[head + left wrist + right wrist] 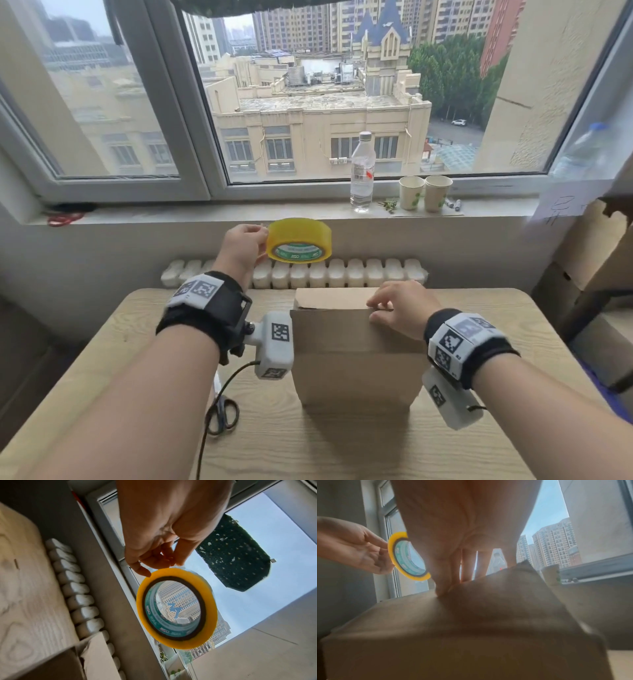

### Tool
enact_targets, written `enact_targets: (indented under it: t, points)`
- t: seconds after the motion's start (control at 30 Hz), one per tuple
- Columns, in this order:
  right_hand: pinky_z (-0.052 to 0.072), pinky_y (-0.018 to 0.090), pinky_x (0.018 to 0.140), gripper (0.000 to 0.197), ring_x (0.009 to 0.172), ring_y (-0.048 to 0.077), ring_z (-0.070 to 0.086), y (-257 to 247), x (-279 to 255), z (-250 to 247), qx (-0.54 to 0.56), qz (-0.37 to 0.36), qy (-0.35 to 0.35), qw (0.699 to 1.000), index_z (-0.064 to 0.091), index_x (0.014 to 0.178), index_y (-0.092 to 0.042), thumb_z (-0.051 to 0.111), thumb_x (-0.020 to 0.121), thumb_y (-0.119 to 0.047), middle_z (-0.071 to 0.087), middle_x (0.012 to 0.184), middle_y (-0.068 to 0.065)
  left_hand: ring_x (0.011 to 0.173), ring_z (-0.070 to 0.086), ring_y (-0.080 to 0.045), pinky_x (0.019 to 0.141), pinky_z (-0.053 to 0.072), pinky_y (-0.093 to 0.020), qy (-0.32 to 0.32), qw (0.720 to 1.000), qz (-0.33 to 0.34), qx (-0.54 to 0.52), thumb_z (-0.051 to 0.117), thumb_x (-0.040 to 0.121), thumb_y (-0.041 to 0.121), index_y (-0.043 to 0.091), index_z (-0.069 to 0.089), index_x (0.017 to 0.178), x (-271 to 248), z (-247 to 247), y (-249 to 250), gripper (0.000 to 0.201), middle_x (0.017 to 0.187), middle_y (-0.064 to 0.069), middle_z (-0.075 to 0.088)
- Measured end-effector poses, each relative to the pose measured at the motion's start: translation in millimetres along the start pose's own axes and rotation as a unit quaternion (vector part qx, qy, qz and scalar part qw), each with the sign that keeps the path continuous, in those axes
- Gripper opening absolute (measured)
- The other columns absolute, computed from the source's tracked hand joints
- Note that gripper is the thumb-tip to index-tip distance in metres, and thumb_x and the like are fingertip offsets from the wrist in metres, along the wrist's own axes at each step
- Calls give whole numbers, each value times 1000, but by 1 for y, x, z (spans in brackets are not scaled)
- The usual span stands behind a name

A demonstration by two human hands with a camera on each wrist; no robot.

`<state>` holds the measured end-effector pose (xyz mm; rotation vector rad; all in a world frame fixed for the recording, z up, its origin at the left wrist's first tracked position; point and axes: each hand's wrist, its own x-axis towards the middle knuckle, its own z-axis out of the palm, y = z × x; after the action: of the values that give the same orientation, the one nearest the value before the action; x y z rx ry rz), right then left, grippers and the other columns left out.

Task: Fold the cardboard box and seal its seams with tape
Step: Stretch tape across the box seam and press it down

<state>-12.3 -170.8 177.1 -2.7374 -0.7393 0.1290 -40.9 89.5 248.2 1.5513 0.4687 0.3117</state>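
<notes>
A brown cardboard box (356, 359) stands on the wooden table (144, 329), its top flaps folded down. My right hand (375, 308) rests on the right end of the top seam, thumb on the near flap and fingers on the far flap; the right wrist view shows the right hand (448, 586) pressing down on the box (471, 628). My left hand (265, 243) is raised above and behind the box's left side, pinching the rim of a yellow tape roll (298, 229). The tape roll (211, 615) hangs from the left hand (154, 563). No loose strand of tape shows.
Scissors (222, 414) lie on the table left of the box, beside a black cable. A white radiator (335, 274) runs behind the table. On the windowsill stand a water bottle (362, 171) and two paper cups (424, 192). Stacked cardboard (596, 253) sits at the right.
</notes>
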Motion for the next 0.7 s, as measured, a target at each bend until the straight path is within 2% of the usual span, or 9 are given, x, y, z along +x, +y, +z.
enact_targets:
  t: [0.07,0.17,0.3,0.37,0.4,0.47,0.5,0.6,0.7]
  points:
    - [34,39,105,22,105,11,55,5,-1,10,31,17,27,999,73,102,-30,68,82,-38,64,108,-11,69,54,-14,71,46,-29,-6,999,-17,-34,40,99,3,13,51,82,-1,0,-9,23,76,-3,57]
    - [18,51,113,26,126,10,39,10,-4,21,27,58,39,997,69,107,-40,67,81,-43,55,125,-13,65,52,-12,69,43,-30,-11,996,-52,-78,40,98,3,15,50,78,1,2,-24,26,67,1,57]
    - [6,61,113,37,146,17,9,15,-10,35,45,144,4,989,58,118,-54,63,81,-53,24,155,-12,59,51,-7,66,41,-28,-35,984,-104,-140,40,99,6,18,51,75,2,5,-40,29,53,9,58]
    - [6,56,116,40,148,21,2,16,-11,40,78,161,4,984,55,121,-54,63,82,-52,14,159,-7,52,52,-4,66,38,-27,-48,978,-128,-158,40,100,10,21,50,75,0,9,-47,29,49,12,58]
    - [7,50,119,42,148,23,1,17,-11,41,94,158,6,983,55,125,-51,63,83,-49,11,160,-1,52,50,-3,68,37,-28,-54,974,-140,-168,40,100,11,22,50,75,-1,12,-51,29,49,13,57]
    - [9,36,120,47,148,25,2,16,-12,41,97,156,4,983,52,131,-45,62,86,-47,8,161,6,57,47,-4,76,36,-32,-72,967,-156,-187,38,100,14,22,51,74,-4,16,-61,30,49,13,55]
    - [10,32,118,48,148,25,3,17,-13,41,92,160,3,983,50,133,-43,61,86,-48,7,161,8,56,48,-4,83,36,-36,-85,963,-161,-197,37,101,14,22,51,74,-6,19,-64,31,49,13,55]
    - [12,29,117,52,148,22,3,17,-15,41,75,168,4,983,48,137,-39,60,87,-49,7,160,11,46,53,-2,95,39,-43,-121,947,-172,-242,35,102,14,19,53,78,-8,23,-71,30,51,9,56]
    - [10,28,117,53,149,21,2,16,-13,42,62,165,6,984,46,139,-33,58,89,-46,8,160,12,50,53,-5,97,42,-45,-153,930,-185,-276,38,101,14,15,56,82,-7,27,-75,26,56,6,54]
